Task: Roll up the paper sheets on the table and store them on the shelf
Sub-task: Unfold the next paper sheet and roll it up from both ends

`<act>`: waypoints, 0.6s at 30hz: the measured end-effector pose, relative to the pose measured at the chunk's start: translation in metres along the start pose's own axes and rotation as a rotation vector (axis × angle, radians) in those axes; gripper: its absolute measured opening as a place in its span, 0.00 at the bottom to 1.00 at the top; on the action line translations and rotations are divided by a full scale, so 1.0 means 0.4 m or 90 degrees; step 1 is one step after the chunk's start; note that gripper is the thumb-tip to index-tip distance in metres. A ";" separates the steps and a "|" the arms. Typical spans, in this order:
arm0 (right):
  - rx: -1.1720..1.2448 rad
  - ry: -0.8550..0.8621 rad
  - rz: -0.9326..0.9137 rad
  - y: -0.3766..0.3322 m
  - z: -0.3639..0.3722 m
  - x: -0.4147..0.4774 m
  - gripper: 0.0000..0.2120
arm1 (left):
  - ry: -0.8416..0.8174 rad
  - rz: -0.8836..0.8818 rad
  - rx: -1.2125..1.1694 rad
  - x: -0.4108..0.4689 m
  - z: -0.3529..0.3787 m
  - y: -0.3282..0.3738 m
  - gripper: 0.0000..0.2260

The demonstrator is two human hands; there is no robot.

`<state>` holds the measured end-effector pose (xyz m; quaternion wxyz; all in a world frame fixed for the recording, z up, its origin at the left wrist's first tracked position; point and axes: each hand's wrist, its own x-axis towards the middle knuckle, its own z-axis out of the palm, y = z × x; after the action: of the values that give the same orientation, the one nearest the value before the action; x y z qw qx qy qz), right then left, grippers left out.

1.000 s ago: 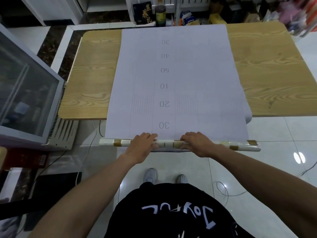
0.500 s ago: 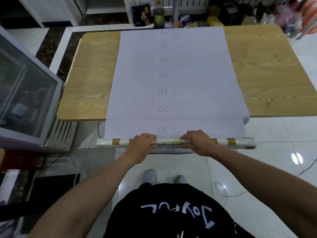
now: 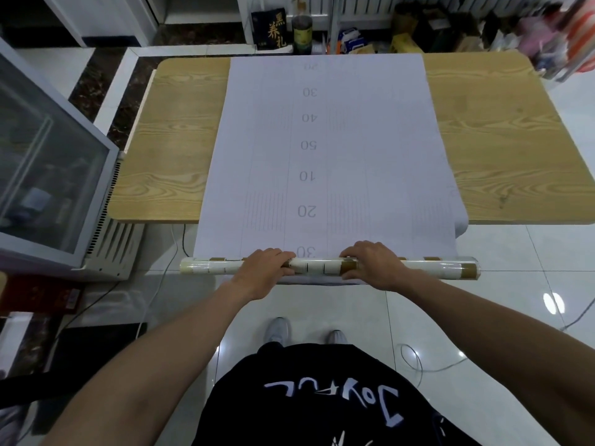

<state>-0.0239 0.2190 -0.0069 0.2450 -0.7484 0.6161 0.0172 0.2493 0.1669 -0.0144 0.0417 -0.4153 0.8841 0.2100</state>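
Head view: left hand [image 3: 262, 272], right hand [image 3: 373, 265] gripping cream-and-gold roll [image 3: 322, 268], pale numbered sheet [image 3: 354, 156] beyond

Your black shirt [image 3: 309, 410] and pale sneakers [image 3: 278, 329]
White brush-style lettering [image 3: 335, 401] crosses the shirt's front, upside down to you; two light grey sneakers peek out past its hem, with your bare left forearm [image 3: 154, 358] and right forearm [image 3: 483, 323] either side of it.
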 end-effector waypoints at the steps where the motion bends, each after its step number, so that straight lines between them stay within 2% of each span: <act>1: 0.007 0.002 0.002 0.002 0.002 0.002 0.20 | 0.004 0.001 -0.006 0.000 -0.001 -0.001 0.18; 5: 0.054 0.007 0.019 0.007 -0.004 0.002 0.14 | 0.057 0.040 -0.009 -0.002 0.002 -0.011 0.23; 8: 0.077 -0.008 0.018 0.005 -0.010 0.002 0.14 | 0.083 0.044 -0.004 0.006 0.007 -0.009 0.17; 13: -0.022 0.007 -0.011 0.012 0.003 0.000 0.28 | 0.034 0.029 -0.015 0.012 0.003 -0.009 0.15; 18: 0.008 0.005 -0.001 0.009 0.006 0.007 0.22 | 0.016 0.029 -0.018 0.010 -0.001 -0.009 0.22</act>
<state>-0.0262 0.2170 -0.0110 0.2471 -0.7475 0.6165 0.0100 0.2492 0.1617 -0.0162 0.0200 -0.3982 0.8907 0.2184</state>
